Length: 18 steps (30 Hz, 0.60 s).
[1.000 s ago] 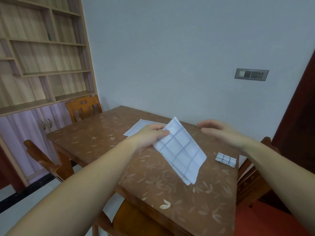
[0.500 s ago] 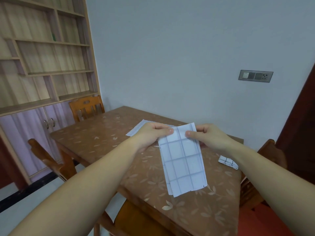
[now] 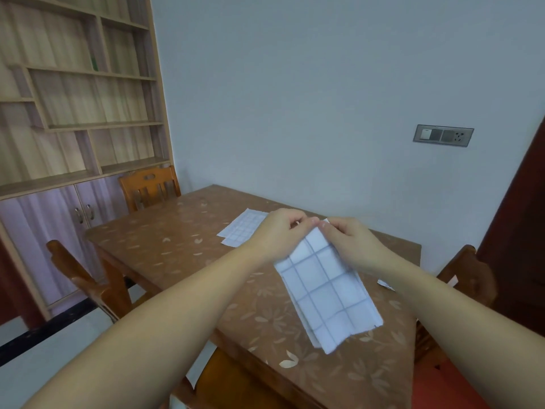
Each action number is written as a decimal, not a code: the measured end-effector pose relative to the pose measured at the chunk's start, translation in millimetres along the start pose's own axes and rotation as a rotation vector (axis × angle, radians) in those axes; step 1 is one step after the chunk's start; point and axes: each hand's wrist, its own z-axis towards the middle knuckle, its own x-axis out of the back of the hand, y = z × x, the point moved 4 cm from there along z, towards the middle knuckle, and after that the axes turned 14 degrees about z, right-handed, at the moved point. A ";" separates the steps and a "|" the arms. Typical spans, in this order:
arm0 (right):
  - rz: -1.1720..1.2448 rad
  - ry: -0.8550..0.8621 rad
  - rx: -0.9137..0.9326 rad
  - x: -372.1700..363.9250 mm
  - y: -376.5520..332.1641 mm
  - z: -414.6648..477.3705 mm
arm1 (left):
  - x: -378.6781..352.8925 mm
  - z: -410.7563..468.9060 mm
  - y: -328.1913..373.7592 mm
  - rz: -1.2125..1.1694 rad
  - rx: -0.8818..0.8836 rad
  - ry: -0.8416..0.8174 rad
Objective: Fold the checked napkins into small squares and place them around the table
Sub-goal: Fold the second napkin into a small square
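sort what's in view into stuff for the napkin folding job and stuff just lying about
Job in hand:
checked napkin, pinched at its top edge by the left hand and right hand
flat napkins behind the hands
table

Just lying about:
far chair
shelf unit
wall switch panel

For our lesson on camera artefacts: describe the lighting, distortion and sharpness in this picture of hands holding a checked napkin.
Head view: the wide-angle lens bends the uprights of the bookshelf and stretches the forearms; light is soft and even, no hard shadows on the table, only a dull sheen; the grid on the checked napkin is crisp, the left hand and right hand pinching it slightly soft.
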 end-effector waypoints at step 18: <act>0.104 0.445 0.087 36.5 -6.4 14.0 | -55.5 -20.7 -11.9 -0.947 0.429 -0.406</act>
